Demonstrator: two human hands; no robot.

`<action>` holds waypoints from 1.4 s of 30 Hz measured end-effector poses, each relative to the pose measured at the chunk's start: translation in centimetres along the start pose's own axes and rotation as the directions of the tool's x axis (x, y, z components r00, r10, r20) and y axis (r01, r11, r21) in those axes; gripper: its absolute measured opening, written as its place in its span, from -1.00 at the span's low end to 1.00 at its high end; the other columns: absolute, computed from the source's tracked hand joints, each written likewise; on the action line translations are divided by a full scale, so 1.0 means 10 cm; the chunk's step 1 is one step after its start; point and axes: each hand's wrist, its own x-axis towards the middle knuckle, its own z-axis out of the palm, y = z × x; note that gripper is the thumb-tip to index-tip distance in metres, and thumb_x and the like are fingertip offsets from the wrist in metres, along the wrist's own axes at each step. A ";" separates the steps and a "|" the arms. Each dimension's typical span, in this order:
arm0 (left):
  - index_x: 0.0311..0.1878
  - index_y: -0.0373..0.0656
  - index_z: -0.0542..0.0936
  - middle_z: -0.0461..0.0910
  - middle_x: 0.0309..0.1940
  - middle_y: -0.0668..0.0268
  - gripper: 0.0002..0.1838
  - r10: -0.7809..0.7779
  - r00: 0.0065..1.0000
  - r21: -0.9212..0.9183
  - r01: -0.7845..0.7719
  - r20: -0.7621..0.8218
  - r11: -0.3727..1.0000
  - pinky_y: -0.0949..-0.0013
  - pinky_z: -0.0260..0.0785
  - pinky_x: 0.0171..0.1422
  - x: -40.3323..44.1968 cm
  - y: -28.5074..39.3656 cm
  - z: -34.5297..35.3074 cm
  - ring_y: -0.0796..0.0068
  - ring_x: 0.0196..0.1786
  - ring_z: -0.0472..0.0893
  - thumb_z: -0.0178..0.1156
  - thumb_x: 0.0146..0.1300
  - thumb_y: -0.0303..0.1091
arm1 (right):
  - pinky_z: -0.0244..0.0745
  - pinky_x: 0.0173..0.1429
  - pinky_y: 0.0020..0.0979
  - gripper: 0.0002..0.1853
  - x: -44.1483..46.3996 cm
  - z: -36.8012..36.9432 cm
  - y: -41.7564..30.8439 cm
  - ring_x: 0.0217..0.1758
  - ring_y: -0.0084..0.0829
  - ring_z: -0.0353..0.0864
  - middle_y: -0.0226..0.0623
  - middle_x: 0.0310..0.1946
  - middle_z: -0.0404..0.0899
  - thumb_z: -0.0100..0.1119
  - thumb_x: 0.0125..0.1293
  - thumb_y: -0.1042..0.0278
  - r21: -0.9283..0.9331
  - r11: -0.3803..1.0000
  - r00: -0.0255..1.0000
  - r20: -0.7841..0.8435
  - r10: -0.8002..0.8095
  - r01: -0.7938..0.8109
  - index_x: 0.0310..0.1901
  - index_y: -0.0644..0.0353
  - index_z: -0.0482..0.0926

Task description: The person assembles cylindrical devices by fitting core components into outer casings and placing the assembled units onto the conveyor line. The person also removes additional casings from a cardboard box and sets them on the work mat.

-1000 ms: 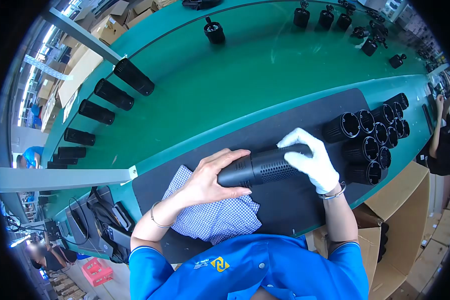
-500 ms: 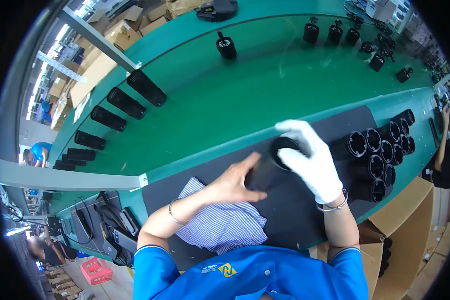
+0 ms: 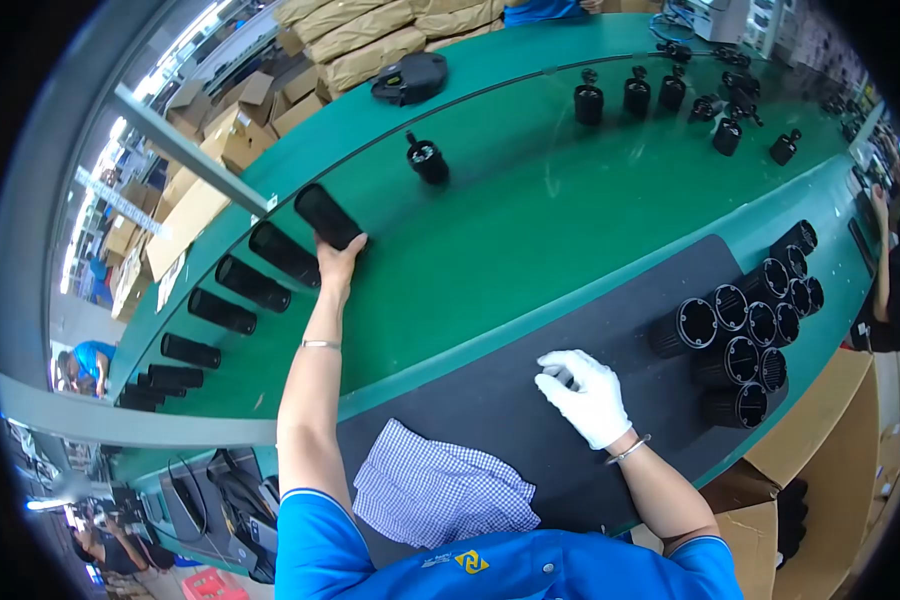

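Observation:
My bare left hand (image 3: 338,262) reaches out over the green surface (image 3: 450,270) at the left, its fingers wrapped round the lower end of a black cylinder (image 3: 326,214). That cylinder stands at the end of a row of similar black cylinders (image 3: 254,284). My white-gloved right hand (image 3: 583,395) hovers over the dark mat (image 3: 490,400), its fingers curled and partly apart, with no object visible in it. A checkered cloth (image 3: 438,488) lies on the mat to the left of it. Several black open-ended housings (image 3: 692,326) are grouped at the mat's right end.
Black parts with stems (image 3: 589,102) stand along the far side, one (image 3: 427,161) nearer the middle. A grey metal post (image 3: 190,148) rises at the left. An open cardboard box (image 3: 820,450) is at the lower right. Another person's arm (image 3: 881,260) shows at the right edge.
My left hand has moved from the mat to the far left row with the cylinder, which has left my right hand. My right hand has lowered over the mat. The view has shifted.

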 end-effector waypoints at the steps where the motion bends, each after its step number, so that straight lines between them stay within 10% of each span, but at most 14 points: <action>1: 0.26 -0.29 0.21 0.46 0.01 -0.02 -0.20 -0.050 0.999 -0.011 0.050 -0.015 0.999 0.31 0.39 0.04 -0.09 0.06 -0.01 0.18 -0.05 0.53 0.41 -0.04 -0.38 | 0.37 -0.39 -0.54 -0.73 0.00 0.00 0.02 -0.49 -0.54 0.51 -0.36 -0.36 0.62 0.31 0.08 0.41 -0.008 1.000 1.000 0.006 -0.009 0.009 -0.14 0.18 0.62; 7: 0.38 -0.20 0.08 0.19 0.26 -0.08 -0.14 -0.025 0.960 0.120 0.061 -0.279 0.991 0.05 0.08 0.36 -0.95 0.39 0.45 0.04 0.27 0.27 0.31 0.03 -0.37 | 0.39 -0.41 -0.50 -0.76 0.05 0.03 0.06 -0.53 -0.50 0.50 -0.39 -0.38 0.59 0.31 0.08 0.32 -0.104 0.990 0.995 0.012 -0.096 0.097 -0.18 0.15 0.63; 11: 0.41 -0.03 0.13 0.15 0.32 -0.05 -0.15 0.392 0.916 0.176 -0.400 0.082 0.899 0.00 0.03 0.39 -0.58 0.98 0.87 -0.04 0.37 0.14 0.30 0.03 -0.30 | 0.40 -0.41 -0.48 -0.77 0.01 0.02 0.04 -0.54 -0.48 0.50 -0.42 -0.40 0.57 0.29 0.10 0.28 -0.237 0.953 0.982 0.056 -0.182 0.190 -0.20 0.13 0.63; 16: 0.33 -0.02 0.38 0.22 0.34 0.11 -0.25 0.130 0.977 0.361 -0.184 0.169 0.914 0.17 0.18 0.30 0.38 1.25 1.35 0.10 0.28 0.27 0.37 0.01 -0.18 | 0.42 -0.39 -0.47 -0.78 0.03 0.00 0.07 -0.53 -0.47 0.51 -0.44 -0.41 0.56 0.26 0.13 0.24 -0.258 0.930 0.965 0.041 -0.258 0.260 -0.20 0.08 0.63; 17: 0.35 0.01 0.37 0.34 0.26 0.16 -0.30 0.135 0.932 0.046 -0.159 0.338 0.986 0.34 0.26 0.21 0.65 1.03 1.39 0.27 0.15 0.41 0.31 0.10 -0.21 | 0.42 -0.39 -0.47 -0.78 0.03 0.00 0.08 -0.53 -0.47 0.51 -0.44 -0.41 0.56 0.26 0.13 0.24 -0.283 0.931 0.972 0.014 -0.235 0.229 -0.20 0.08 0.63; 21: 0.35 -0.12 0.35 0.46 0.10 0.20 -0.43 0.046 0.954 -0.272 0.038 0.296 0.962 0.43 0.26 0.17 0.58 0.77 1.33 0.38 0.04 0.46 0.16 0.24 -0.37 | 0.41 -0.46 -0.50 -0.68 0.00 -0.11 0.03 -0.58 -0.50 0.51 -0.45 -0.40 0.57 0.29 0.10 0.30 -0.296 0.925 0.969 0.011 -0.245 0.237 -0.08 0.11 0.57; 25: 0.36 -0.28 0.30 0.41 0.19 0.18 -0.43 0.208 0.924 -0.355 -0.086 0.320 0.931 0.38 0.19 0.28 -0.45 1.13 1.05 0.36 0.19 0.41 0.11 0.27 -0.44 | 0.41 -0.49 -0.53 -0.57 -0.06 -0.18 -0.15 -0.62 -0.53 0.49 -0.44 -0.39 0.58 0.31 0.09 0.33 -0.225 0.947 0.958 -0.118 -0.260 0.229 0.03 0.15 0.50; 29: 0.37 -0.27 0.30 0.35 0.28 0.11 -0.37 0.246 0.868 -0.355 -0.087 0.432 0.931 0.30 0.13 0.39 -1.48 1.44 0.65 0.24 0.32 0.34 0.16 0.19 -0.48 | 0.45 -0.48 -0.50 -0.25 -0.16 -0.34 -0.36 -0.63 -0.40 0.53 -0.46 -0.51 0.53 0.24 0.14 0.19 -0.155 0.986 0.932 -0.363 0.002 -0.062 0.35 0.15 0.18; 35: 0.31 -0.24 0.38 0.36 0.27 0.07 -0.39 0.344 0.762 -0.314 -0.194 0.548 0.929 0.14 0.07 0.47 -2.15 1.46 0.17 0.15 0.36 0.31 0.21 0.14 -0.45 | 0.49 -0.41 -0.44 -0.32 -0.32 -0.73 -0.48 -0.54 -0.38 0.57 -0.38 -0.39 0.58 0.29 0.07 0.14 -0.266 0.837 0.798 -0.529 0.288 -0.478 0.23 0.19 0.36; 42: 0.23 -0.21 0.46 0.35 0.26 0.04 -0.45 0.370 0.723 -0.241 -0.281 0.583 0.929 0.12 0.08 0.46 -2.43 1.25 0.14 0.10 0.39 0.27 0.23 0.11 -0.44 | 0.51 -0.15 -0.39 -0.49 -0.25 -0.61 -0.33 -0.20 -0.26 0.59 -0.16 -0.04 0.52 0.35 -0.01 0.21 -0.685 0.711 0.896 -0.403 -0.188 -0.159 -0.03 0.26 0.49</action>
